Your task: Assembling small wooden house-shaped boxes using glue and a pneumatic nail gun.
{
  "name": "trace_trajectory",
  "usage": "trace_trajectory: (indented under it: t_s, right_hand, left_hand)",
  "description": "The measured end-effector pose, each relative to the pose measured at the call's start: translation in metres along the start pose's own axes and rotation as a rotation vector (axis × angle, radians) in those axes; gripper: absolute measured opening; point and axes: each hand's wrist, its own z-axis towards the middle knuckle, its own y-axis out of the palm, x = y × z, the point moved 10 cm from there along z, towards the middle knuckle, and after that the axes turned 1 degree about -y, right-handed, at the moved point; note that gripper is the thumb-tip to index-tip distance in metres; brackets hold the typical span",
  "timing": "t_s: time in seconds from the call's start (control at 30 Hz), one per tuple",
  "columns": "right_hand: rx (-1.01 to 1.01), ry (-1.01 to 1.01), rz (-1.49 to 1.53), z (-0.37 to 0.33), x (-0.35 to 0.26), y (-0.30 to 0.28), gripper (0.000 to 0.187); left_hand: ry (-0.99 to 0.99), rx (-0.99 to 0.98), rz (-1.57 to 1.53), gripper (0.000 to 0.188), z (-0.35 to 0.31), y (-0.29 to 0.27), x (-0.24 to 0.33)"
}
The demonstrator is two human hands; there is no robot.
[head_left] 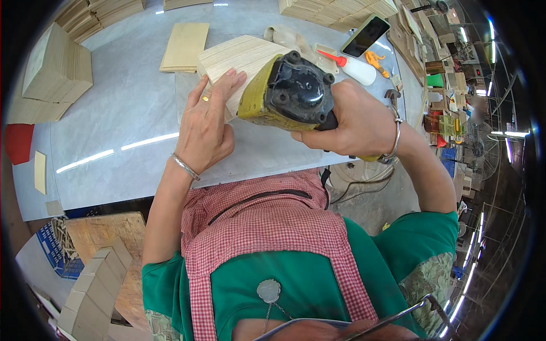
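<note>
My right hand (361, 122) is wrapped round the handle of a yellow and black nail gun (298, 88). Its black, bolted cap faces up, and its nose is hidden beneath the body. Under and beside the tool lies a pale wooden piece (242, 54) with striped grain. My left hand (207, 116) grips the near left edge of that piece, with some fingers on its top and others at its side. The nail gun covers the right part of the wood, so I cannot tell whether the two touch.
Thin wooden sheets (185, 48) lie beyond my left hand. Stacked boards (60, 74) stand at the left. To the right are a white glue bottle (358, 69) with a red nozzle, a phone (367, 35), an orange tool (375, 61) and a hammer (392, 96). A hose (364, 184) hangs below.
</note>
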Motion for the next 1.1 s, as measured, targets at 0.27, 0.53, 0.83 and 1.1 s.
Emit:
trace_trajectory:
  t_s: [0.27,0.53,0.83,1.1]
  right_hand:
    - [-0.097,0.069,-0.063,0.006,-0.003,0.000,0.038]
    - [0.153,0.347,0.337,-0.065,0.069,-0.027,0.029]
    - [0.539,0.562,-0.377,-0.154,0.238,-0.032,0.037]
    - [0.601,0.898,-0.543,-0.165,0.314,-0.024,0.054]
  left_hand:
    - [0.003,-0.003,0.025,0.079,0.001,0.001,0.000]
    - [-0.093,-0.148,-0.030,0.077,0.007,-0.009,-0.005]
    - [-0.070,-0.337,0.494,0.089,0.059,0.025,-0.013]
    - [-0.161,-0.394,0.296,0.088,0.077,0.015,-0.020]
